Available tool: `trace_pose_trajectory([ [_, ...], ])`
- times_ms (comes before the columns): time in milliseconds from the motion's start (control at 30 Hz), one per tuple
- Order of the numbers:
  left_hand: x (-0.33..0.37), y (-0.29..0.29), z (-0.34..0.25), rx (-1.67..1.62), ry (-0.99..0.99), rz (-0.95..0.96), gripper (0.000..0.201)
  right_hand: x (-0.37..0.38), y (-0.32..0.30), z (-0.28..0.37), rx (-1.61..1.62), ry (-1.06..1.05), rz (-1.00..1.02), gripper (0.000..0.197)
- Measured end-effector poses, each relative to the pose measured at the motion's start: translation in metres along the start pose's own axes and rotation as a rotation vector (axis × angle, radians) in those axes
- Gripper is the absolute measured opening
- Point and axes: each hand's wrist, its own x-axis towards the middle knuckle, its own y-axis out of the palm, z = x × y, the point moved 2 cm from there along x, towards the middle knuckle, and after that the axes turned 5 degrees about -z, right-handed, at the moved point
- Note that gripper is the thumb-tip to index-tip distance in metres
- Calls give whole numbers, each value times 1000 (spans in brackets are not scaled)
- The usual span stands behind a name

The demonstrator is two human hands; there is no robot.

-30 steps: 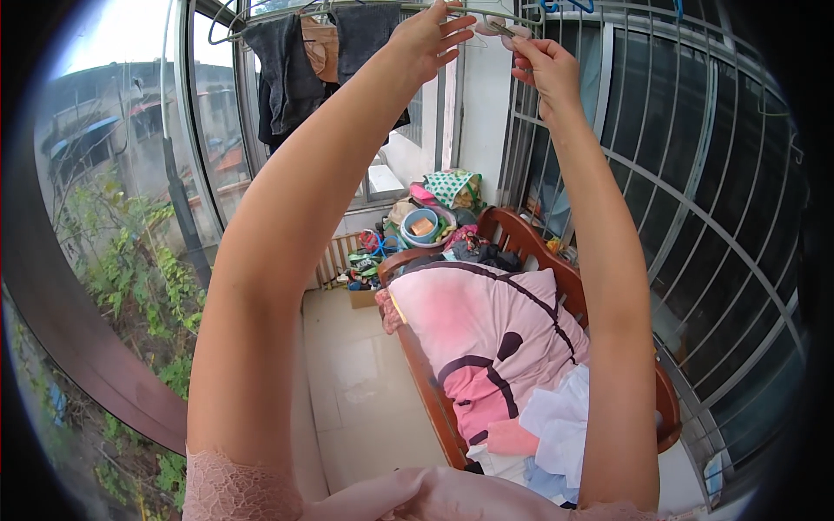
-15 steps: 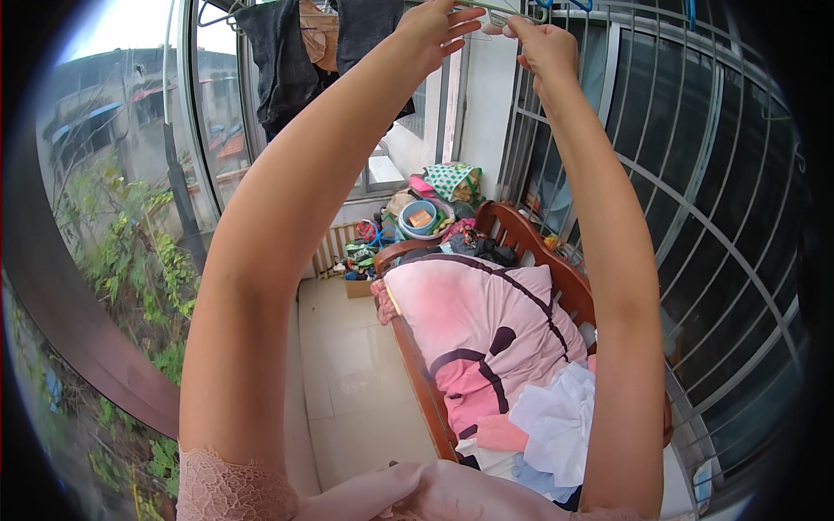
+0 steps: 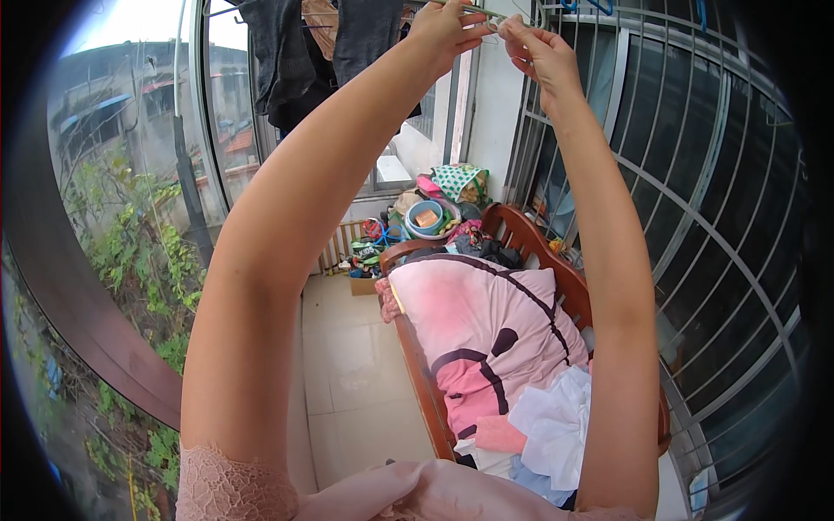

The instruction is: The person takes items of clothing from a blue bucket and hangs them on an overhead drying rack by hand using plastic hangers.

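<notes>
Both my arms are raised to the top of the head view. My left hand [image 3: 441, 33] holds a thin green clothes hanger [image 3: 479, 9], with its lower fingers spread. Right beside it, the fingertips of my right hand [image 3: 546, 59] are pinched at the hanger's side on something small and pale that I cannot make out. The top of the hanger is cut off by the picture's edge. To the left of my hands hang dark garments [image 3: 369, 39] and a brown one [image 3: 321, 28].
Below stands a wooden bench [image 3: 539, 247] bearing a large pink cushion [image 3: 452, 304] and white cloth [image 3: 552, 421]. Basins [image 3: 424, 217] and bags are heaped at the far end. Metal window bars [image 3: 695, 226] run along the right, window glass [image 3: 228, 113] along the left.
My hands have shifted slightly right and down in the picture, and the whole view has moved a little. My right fingers have changed position at the hanger.
</notes>
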Motion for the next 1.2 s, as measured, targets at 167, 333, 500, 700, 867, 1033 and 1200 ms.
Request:
trace_pose_trajectory([
  [167, 2, -1, 5, -22, 50, -33, 18, 1, -7, -1, 14, 199, 91, 37],
  [333, 8, -3, 7, -6, 62, -80, 20, -2, 4, 0, -16, 212, 62, 39],
  [500, 5, -5, 7, -17, 63, -50, 22, 6, 6, -11, -18, 264, 91, 43],
  [700, -1, 0, 3, -25, 48, -70, 25, 10, 4, -20, -18, 166, 95, 52],
  [867, -3, -9, 2, -67, 34, -9, 24, -8, 9, -14, 58, 148, 144, 50],
  [1033, -1, -7, 4, 33, 34, -86, 23, -23, 1, -29, 370, 200, 257, 33],
  [1200, -1, -5, 5, 8, 29, -52, 24, -17, -2, -32, 428, 169, 300, 30],
])
